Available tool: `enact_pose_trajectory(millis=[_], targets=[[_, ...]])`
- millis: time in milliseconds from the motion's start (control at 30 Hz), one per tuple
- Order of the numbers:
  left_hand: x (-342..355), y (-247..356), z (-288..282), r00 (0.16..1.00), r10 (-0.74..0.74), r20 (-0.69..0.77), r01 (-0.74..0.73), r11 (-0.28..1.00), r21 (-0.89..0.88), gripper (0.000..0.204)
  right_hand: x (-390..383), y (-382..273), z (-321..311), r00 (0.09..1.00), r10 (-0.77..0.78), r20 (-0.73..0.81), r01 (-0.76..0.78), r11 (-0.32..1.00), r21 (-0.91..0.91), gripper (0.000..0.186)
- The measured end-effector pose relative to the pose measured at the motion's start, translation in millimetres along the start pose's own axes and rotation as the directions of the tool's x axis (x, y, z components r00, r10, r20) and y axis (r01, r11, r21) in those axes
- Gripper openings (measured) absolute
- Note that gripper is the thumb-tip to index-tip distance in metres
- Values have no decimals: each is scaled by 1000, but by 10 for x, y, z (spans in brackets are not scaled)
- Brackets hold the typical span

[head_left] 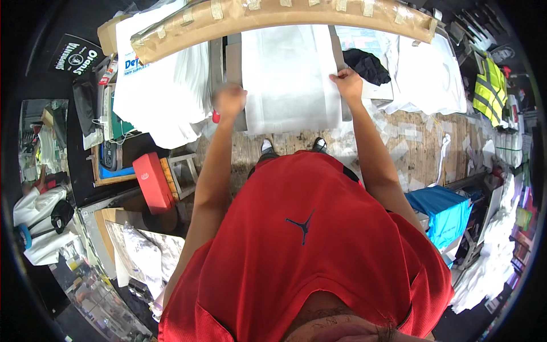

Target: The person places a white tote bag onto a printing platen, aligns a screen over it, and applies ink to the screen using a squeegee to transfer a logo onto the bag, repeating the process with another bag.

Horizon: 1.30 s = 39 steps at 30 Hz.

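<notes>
Light is bright and even over the middle, strongest on the white sheet [290,74] at twelve o'clock, which washes out to near glare with little texture left. The left hand [229,101] is smeared by motion blur; the right hand [347,82] is sharp. Shadows are soft and short. The fisheye lens bends the taped cardboard roll [285,17] into an arc, and the rim falls to black at every clock position. Clutter toward nine and three o'clock is squeezed and dimmer.
</notes>
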<state>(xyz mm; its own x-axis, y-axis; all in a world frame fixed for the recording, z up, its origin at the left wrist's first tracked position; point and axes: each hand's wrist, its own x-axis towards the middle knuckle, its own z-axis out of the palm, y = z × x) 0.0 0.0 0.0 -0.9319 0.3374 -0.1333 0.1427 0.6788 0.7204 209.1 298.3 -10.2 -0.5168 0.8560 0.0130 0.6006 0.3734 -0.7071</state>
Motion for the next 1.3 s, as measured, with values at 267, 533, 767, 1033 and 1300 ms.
enact_pose_trajectory(millis=[267,533,767,1033,1300], targets=[[-67,-82,176,936,283,-210,-246,951,187,20,-168,-229,36,950,-288,-120,271,952,-142,33],[-289,1090,976,677,735,44,-708,666,-236,43,-276,-567,599,702,-675,224,712,665,-227,53],[254,795,1108,768,637,71,-628,726,279,71,-93,-552,688,718,-660,221,696,692,-194,61],[636,425,733,842,520,146,-536,772,341,42,357,-553,581,841,-317,438,485,801,-352,54],[649,690,638,882,421,210,-471,792,388,68,769,-758,567,796,-170,582,506,713,-485,58]])
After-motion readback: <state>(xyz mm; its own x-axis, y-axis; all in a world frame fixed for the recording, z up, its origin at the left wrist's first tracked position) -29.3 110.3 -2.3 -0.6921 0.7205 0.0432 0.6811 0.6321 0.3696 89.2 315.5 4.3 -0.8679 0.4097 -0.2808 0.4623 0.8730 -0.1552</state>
